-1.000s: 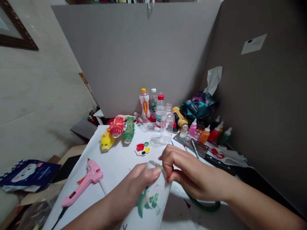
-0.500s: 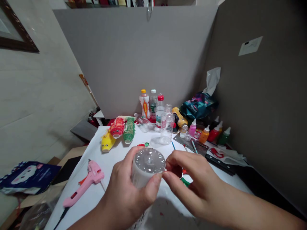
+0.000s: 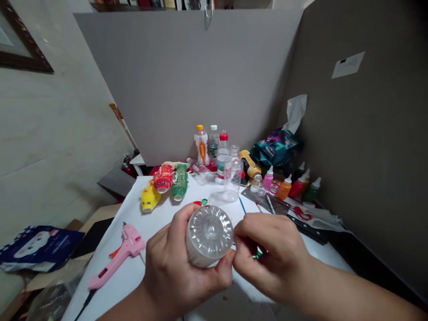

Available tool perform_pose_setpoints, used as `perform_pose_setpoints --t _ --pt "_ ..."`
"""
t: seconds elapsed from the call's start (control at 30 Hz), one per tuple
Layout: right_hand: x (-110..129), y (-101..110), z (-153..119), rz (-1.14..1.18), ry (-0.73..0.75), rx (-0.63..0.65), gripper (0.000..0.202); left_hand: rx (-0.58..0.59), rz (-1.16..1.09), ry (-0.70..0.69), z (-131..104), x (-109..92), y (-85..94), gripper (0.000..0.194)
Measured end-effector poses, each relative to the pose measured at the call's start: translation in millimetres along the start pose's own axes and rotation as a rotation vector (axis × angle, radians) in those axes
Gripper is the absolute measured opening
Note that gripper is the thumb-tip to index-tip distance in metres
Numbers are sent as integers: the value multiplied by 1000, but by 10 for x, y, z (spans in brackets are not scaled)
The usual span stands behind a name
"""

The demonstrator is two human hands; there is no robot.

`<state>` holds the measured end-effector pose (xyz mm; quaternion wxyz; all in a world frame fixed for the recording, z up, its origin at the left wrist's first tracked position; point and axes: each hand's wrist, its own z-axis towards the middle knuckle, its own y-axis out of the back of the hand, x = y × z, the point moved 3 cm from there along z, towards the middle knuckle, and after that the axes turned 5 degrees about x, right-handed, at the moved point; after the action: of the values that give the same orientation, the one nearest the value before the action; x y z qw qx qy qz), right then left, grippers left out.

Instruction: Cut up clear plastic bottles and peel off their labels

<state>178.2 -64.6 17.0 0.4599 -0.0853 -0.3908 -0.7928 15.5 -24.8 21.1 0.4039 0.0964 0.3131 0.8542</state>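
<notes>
Grey panels (image 3: 187, 84) stand behind and to the right of a table (image 3: 117, 290) with a white cover. Above the table's near side, the left hand (image 3: 179, 267) has its grip wrapped around a bottle (image 3: 210, 234), whose clear, ridged base faces up toward the camera. The right hand (image 3: 279, 254) is at the bottle's right side, fingers curled and thumb near the rim of the base; the fingertips are partly hidden, so I cannot tell whether that grip is closed on anything.

Beyond the left hand, a palette (image 3: 203, 202) shows only some red and green paint. A pink glue gun (image 3: 117, 258) lies to the left. Farther back, a yellow fish (image 3: 150, 198), a red fish (image 3: 163, 177) and a green fish (image 3: 180, 180) lie close together. A clear bottle (image 3: 234, 185) stands near a red-capped bottle (image 3: 223, 154). To the right are paint bottles (image 3: 285, 188), scissors (image 3: 302, 214) and a tissue pack (image 3: 276, 147).
</notes>
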Motion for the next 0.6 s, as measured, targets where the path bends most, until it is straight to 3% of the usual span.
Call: perform_pose_setpoints --t 0.13,0.3,0.37,0.5,0.6 --pt "-137 -61 56 131 -103 -69 13 57 -118 76 -57 22 -8 56" --pt "-362 -126 108 494 -422 -33 12 125 -617 212 -78 76 16 51" --pt "-396 -123 125 584 -457 -11 12 194 -831 358 -73 142 3 45" --pt "-467 -109 169 653 -503 89 11 319 -1182 761 -126 282 -86 53" --pt "-530 -84 189 773 -515 129 20 432 -1335 862 -163 302 -166 59"
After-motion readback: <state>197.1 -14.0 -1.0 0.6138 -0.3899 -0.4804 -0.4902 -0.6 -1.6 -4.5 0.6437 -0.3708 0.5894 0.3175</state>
